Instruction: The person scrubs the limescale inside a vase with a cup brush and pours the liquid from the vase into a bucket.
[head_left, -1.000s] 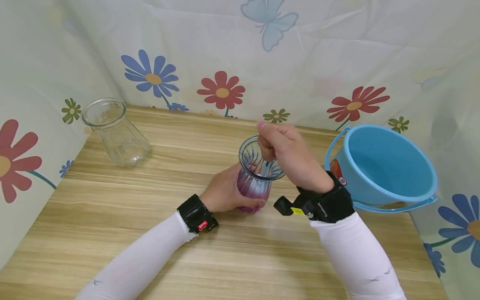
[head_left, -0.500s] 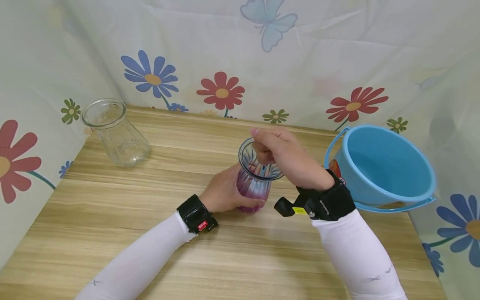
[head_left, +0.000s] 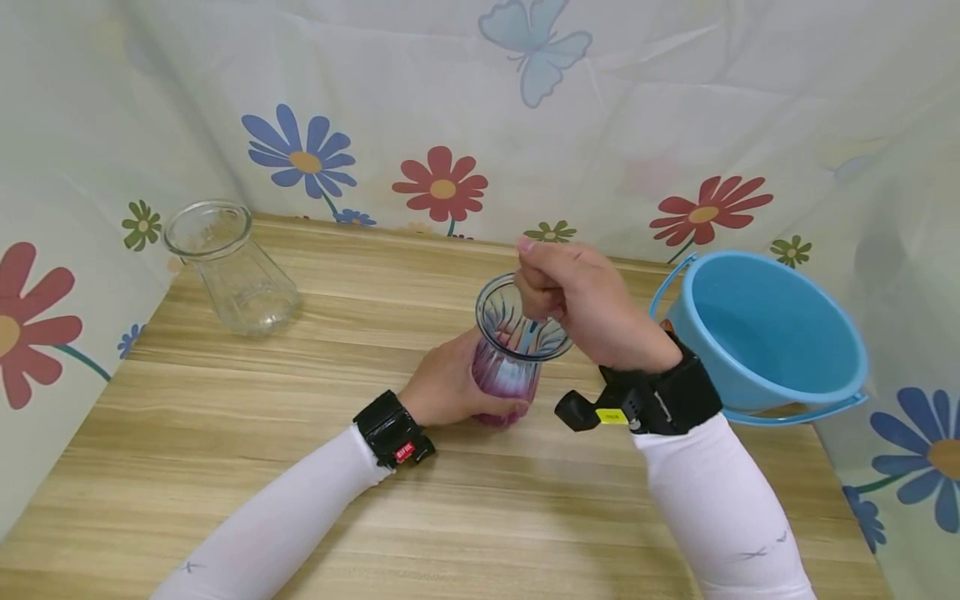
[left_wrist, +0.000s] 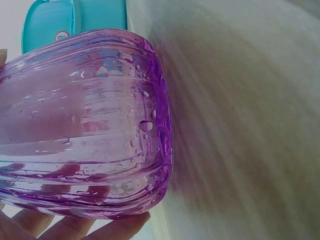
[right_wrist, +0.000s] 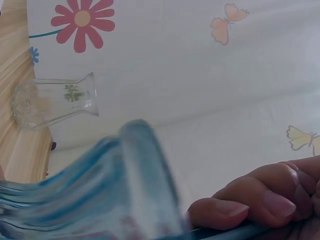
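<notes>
A ribbed glass vase (head_left: 504, 377), blue towards its flared rim and purple at the base, stands mid-table in the head view. My left hand (head_left: 448, 385) grips its lower body, thumb in front. In the left wrist view, droplets cover the vase's purple base (left_wrist: 145, 125), and fingertips (left_wrist: 120, 226) curl along its side. Above the mouth, my right hand (head_left: 581, 296) holds a thin blue handle (head_left: 533, 327) that runs down into the vase. The right wrist view also shows this blue handle (right_wrist: 240, 233) under curled fingers; its lower end is hidden.
A clear glass vase (head_left: 251, 287) stands at the back left of the wooden table (head_left: 300, 400). On the right is a light blue bucket (head_left: 772, 333) with its handle lowered. A flower-print curtain (head_left: 615, 125) encloses the back and sides.
My right hand dips lower over the vase mouth at half a second ago, then rises again with the blue handle. The left hand and the vase stay in place.
</notes>
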